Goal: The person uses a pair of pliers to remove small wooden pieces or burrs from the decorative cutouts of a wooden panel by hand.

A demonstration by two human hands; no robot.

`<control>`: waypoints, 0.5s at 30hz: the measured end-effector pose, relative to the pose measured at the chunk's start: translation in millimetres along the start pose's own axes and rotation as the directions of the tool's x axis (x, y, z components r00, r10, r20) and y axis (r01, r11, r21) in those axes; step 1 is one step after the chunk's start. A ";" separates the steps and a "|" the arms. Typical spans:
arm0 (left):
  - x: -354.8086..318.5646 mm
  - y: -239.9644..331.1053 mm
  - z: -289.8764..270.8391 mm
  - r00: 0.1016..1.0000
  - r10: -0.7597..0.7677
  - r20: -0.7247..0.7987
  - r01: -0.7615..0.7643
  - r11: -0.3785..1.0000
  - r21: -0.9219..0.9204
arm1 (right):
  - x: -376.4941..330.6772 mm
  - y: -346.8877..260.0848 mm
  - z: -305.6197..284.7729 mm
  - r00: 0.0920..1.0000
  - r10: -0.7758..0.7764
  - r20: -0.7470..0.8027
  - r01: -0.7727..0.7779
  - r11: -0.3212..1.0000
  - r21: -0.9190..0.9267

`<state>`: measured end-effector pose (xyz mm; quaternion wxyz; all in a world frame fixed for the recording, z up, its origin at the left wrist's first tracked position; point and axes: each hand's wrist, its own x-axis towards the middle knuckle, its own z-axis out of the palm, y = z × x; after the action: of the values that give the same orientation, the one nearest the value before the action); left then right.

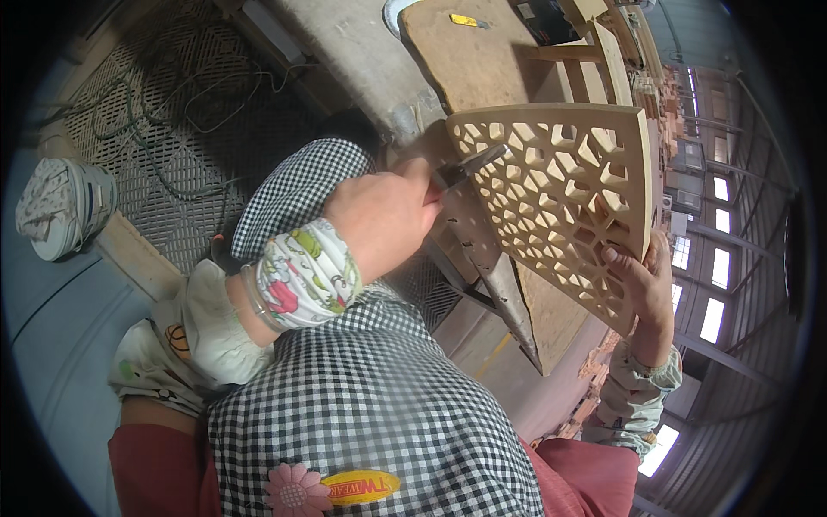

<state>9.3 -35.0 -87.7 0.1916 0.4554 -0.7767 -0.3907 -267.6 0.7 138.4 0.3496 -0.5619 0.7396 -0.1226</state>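
Observation:
A pale wooden panel, cut through with many angular openings, stands tilted on edge over the worktable. My right hand grips its right edge, thumb on the face and fingers behind. My left hand is closed round the dark handle of a slim tool with a narrow metal blade. The blade's tip lies over the smaller openings near the panel's left edge; whether it touches the wood I cannot tell. The exact kind of tool does not show clearly.
Beneath the panel lies a brown board on the worktable, with a yellow-handled cutter at its far end. A wooden frame stands beyond. At left are a cloth-topped round stool or bin and cables over slatted floor matting.

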 end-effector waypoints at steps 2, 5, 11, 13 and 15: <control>-7.7 -1.2 -11.9 0.994 -0.059 0.091 0.061 0.998 -0.017 | 0.8 2.7 -4.3 1.000 0.006 0.012 -0.005 0.999 -0.037; -20.8 -11.7 -26.8 0.972 -0.104 0.209 0.134 0.982 -0.134 | 0.3 4.5 -7.3 1.000 0.018 0.004 -0.018 0.998 -0.056; -14.5 -19.4 -41.9 0.881 -0.111 0.459 0.399 0.695 -0.598 | 0.8 2.1 0.1 0.999 -0.010 -0.038 0.011 1.000 0.023; -2.8 -26.5 -40.0 0.832 -0.060 0.552 0.468 0.610 -0.640 | 1.3 0.7 1.0 0.998 -0.021 -0.059 0.021 1.000 0.004; 8.4 -33.2 -32.4 0.799 -0.022 0.600 0.504 0.567 -0.651 | 1.6 0.1 -5.1 0.999 -0.021 -0.038 0.018 0.997 -0.070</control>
<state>44.7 -65.5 -94.0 0.0857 0.3130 -0.4639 -0.8243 -271.3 -1.8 141.5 0.3140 -0.5786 0.7445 -0.1111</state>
